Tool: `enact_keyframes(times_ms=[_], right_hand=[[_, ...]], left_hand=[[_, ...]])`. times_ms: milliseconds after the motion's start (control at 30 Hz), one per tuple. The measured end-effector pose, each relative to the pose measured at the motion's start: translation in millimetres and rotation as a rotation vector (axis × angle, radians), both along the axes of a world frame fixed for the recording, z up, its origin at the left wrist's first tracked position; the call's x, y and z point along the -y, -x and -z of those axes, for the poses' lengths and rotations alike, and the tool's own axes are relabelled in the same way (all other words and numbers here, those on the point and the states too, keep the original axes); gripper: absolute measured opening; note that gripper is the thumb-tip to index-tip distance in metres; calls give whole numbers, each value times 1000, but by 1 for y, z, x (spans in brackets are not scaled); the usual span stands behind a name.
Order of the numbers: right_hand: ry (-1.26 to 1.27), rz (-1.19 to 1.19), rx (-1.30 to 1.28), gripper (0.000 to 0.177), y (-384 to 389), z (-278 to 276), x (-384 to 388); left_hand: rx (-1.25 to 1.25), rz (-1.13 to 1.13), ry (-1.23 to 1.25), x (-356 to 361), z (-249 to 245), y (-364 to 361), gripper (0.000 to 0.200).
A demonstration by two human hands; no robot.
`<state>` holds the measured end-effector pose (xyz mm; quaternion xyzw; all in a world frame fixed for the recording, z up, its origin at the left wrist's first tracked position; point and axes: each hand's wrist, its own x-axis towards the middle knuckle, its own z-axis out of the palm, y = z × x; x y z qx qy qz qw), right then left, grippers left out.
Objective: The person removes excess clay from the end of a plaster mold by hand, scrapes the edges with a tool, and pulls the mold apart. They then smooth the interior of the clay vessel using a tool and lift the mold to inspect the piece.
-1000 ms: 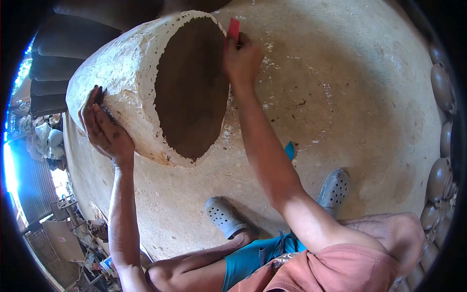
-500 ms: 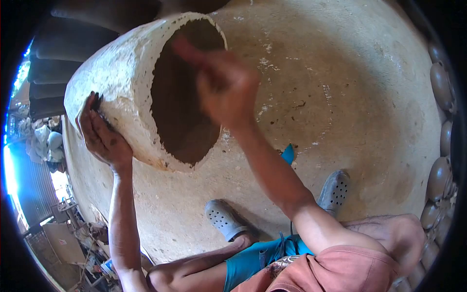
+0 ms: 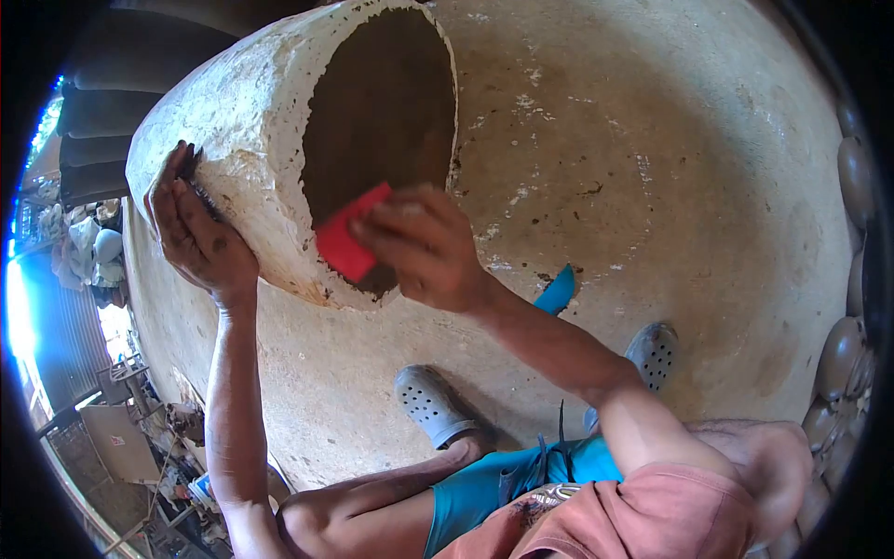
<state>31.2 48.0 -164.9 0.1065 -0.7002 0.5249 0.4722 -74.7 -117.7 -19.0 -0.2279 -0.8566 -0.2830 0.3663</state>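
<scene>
Clogs (image 3: 426,402), blue piece (image 3: 557,292) on floor (image 3: 689,270) near white vessel (image 3: 223,107).

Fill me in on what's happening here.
A person's left hand rests against a large, rough, whitish hollow form tipped on its side, its dark brown inside showing. The right hand grips a flat red piece at the lower edge of the opening. A flat blue piece lies apart on the tan floor.
</scene>
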Motion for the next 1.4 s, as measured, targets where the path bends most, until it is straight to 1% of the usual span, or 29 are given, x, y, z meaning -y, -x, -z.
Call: enact_keyframes(times_ms=[67, 133, 200, 267, 333, 400, 467, 500, 567, 600, 667, 733, 800, 833, 867, 933, 1033, 1100, 1133, 1200, 1233, 1267, 1300, 1367, 1400], right_hand=[[-249, -171, 21, 42, -22, 30, -7], [-390, -211, 16, 46, -27, 69, -24], [-503, -141, 105, 44, -20, 115, -51], [-477, 50, 203, 46, 1, 117, -79], [-383, 198, 216, 50, 36, 92, -98], [-282, 287, 76, 50, 90, 74, -109], [-264, 287, -56, 47, 152, 64, -128], [-265, 285, -52, 47, 151, 69, -127], [-322, 337, 17, 37, 149, 80, -121], [-323, 331, 19, 37, 142, 92, -113], [78, 79, 439, 38, 110, 115, -86], [32, 144, 481, 44, 73, 114, -60], [103, 99, 652, 48, 39, 121, -31], [115, 82, 696, 51, 22, 122, -16], [125, 64, 738, 54, 5, 119, -2], [234, 72, 731, 20, -25, 85, 22], [288, 27, 791, 17, -54, 37, 45], [398, -78, 760, 26, -66, 12, 51], [396, -73, 760, 26, -70, -6, 51], [511, -244, 603, 13, -74, -42, 41], [508, -236, 605, 13, -74, -55, 33], [549, -291, 479, 9, -73, -68, 26], [586, -352, 353, 7, -73, -74, 21], [404, -82, 432, 11, -59, -55, -12], [548, -98, 474, 15, -51, -30, -33]], left_hand=[[-8, 10, 1, 2, -1, 1, 36], [-9, 11, 15, 3, 0, 1, 36], [-8, 46, -20, 5, 2, 4, 36], [-5, 84, -60, 3, 4, 6, 36], [-3, 49, -7, 2, 1, 2, 37], [-9, 21, 12, 4, 0, 4, 37], [-24, 39, 22, 7, 2, 5, 37], [-18, 38, 21, 7, 1, 4, 37], [-19, -1, 57, 5, -1, 2, 37], [-17, -7, 57, 3, -2, 2, 37], [-1, 13, 7, 1, -1, 1, 37], [-8, 13, 18, 4, -1, 3, 37], [-18, 17, 24, 7, 1, 6, 37], [-17, 54, 0, 9, 2, 8, 36], [-17, 91, -26, 9, 3, 8, 36], [-19, 65, -8, 9, 3, 6, 36], [-23, 16, 50, 8, -2, 3, 36], [-42, -12, 124, 8, -4, 2, 37], [-42, -9, 120, 9, -4, 3, 37], [-45, 19, 75, 8, -1, 5, 38], [-43, 26, 70, 7, 0, 6, 38], [-38, 23, 61, 8, 1, 6, 37], [-35, 14, 54, 10, 1, 6, 36], [-49, 25, 20, 9, 1, 7, 35], [-59, 44, -10, 9, 2, 7, 33]])
